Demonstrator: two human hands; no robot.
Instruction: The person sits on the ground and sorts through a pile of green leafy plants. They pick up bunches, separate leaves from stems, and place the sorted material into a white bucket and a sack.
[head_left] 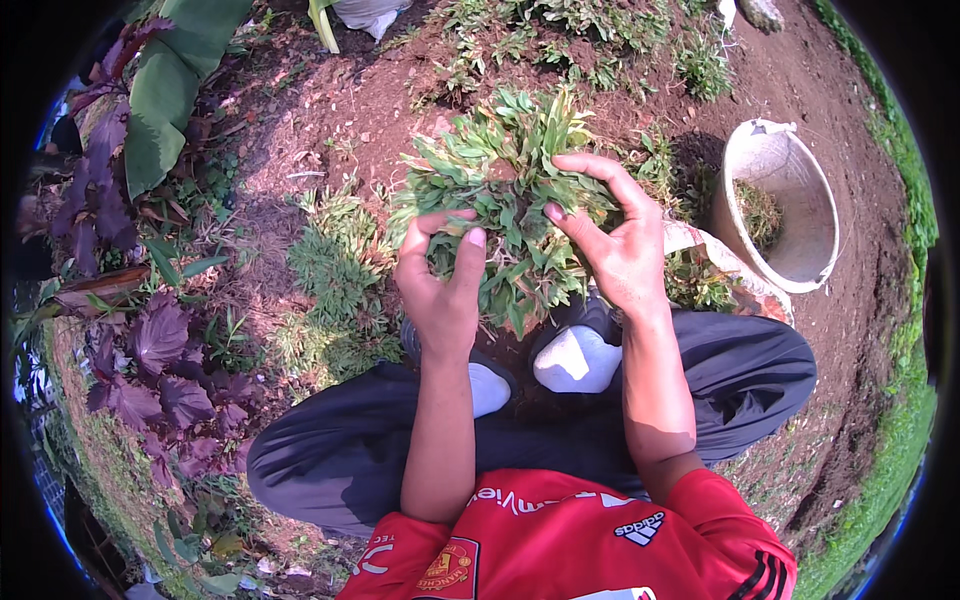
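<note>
Looks like an outdoor garden, given the bare brown soil (845, 385), purple-leaved plants (160, 335), broad green leaf (155, 125) and grass strip (908, 410).
</note>
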